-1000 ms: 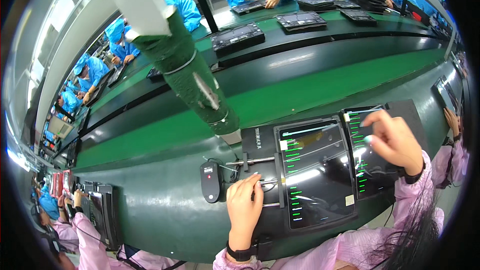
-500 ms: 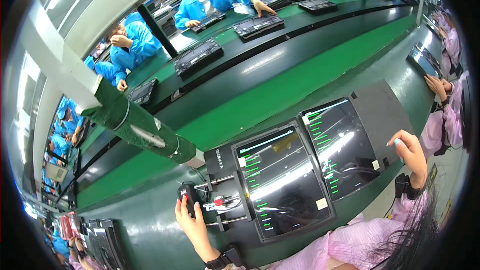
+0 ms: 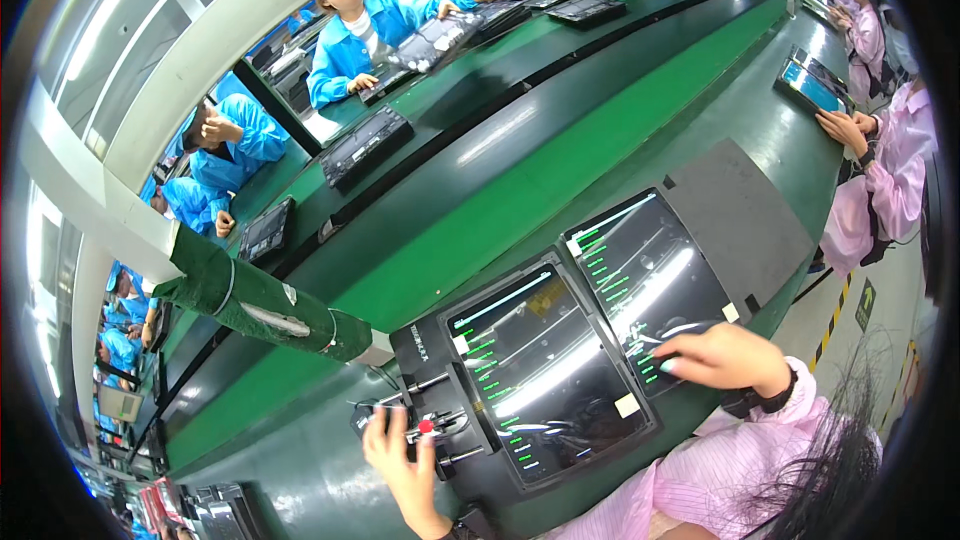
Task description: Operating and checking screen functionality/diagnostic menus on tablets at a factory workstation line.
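My left hand (image 3: 405, 468), fingers spread, is at the left end of a black test fixture (image 3: 424, 345), beside its red-tipped clamp (image 3: 427, 427). A small black device (image 3: 365, 414), like a mouse, is partly hidden behind the fingers. In the fixture lies a black display panel (image 3: 540, 365) with green lines and a pale square sticker. A second, similar panel (image 3: 650, 265) lies on its right. Over that panel's near edge is my right hand (image 3: 735, 358), index finger stretched out and others bent; nothing shows in it. Whether its fingertips touch the glass is unclear.
A flat dark grey plate (image 3: 740, 225) lies beyond the right panel. A green-wrapped post (image 3: 270, 305) slants in at the left. Across the green bench, people in blue handle black units (image 3: 367, 147). At the right, a person in pink holds another panel (image 3: 815, 83).
My right hand has come left and down over the right panel's near edge. My left hand has shifted off the small black device toward the clamp. A co-worker opposite has lifted a unit.
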The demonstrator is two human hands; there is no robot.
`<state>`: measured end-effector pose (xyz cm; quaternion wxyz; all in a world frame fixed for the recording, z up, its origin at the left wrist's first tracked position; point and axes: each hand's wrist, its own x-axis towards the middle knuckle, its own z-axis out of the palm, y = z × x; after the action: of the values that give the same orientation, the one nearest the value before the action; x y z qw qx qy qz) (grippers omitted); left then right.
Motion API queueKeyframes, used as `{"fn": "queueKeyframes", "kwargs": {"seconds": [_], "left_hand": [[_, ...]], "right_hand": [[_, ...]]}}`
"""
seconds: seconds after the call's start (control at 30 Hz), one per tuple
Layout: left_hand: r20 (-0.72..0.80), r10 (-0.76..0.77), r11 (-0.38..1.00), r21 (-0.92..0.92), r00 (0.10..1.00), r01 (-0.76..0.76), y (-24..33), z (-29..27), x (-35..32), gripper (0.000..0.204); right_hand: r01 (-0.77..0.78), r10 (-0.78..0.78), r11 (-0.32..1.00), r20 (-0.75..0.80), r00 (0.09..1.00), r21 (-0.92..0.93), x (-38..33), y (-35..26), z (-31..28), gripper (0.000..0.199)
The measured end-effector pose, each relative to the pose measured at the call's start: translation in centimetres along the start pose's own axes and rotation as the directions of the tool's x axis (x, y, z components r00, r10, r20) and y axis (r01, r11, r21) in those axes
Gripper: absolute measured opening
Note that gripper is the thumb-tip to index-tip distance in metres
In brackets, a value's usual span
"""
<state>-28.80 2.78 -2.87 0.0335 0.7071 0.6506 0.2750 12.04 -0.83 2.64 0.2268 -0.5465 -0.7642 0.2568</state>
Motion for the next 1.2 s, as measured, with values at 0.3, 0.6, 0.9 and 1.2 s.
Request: {"fn": "queueKeyframes", "kwargs": {"seconds": [0.3,0.6,0.9,1.2], "left_hand": [[-0.219,-0.158,0.987,-0.002,0.963,0.162,-1.0,0.4,1.2,0.026],[-0.349,-0.496,0.825,-0.474,0.795,0.307,-2.0,0.3,0.6,0.036],[-0.332,-0.482,0.838,-0.446,0.811,0.315,-1.0,0.1,0.7,0.035],[-0.356,-0.41,0.892,-0.35,0.84,0.287,-1.1,0.3,0.7,0.028]], "right_hand": [[0.035,-0.023,0.998,0.212,0.977,-0.051,1.9,-3.0,3.0,0.042],[-0.122,0.122,0.987,-0.013,0.993,-0.103,3.4,-3.3,6.1,0.046],[-0.341,0.38,0.748,0.055,0.924,0.569,3.5,-2.2,6.4,0.039],[-0.254,0.141,0.439,0.213,0.967,0.862,4.2,-3.7,6.1,0.027]]}}
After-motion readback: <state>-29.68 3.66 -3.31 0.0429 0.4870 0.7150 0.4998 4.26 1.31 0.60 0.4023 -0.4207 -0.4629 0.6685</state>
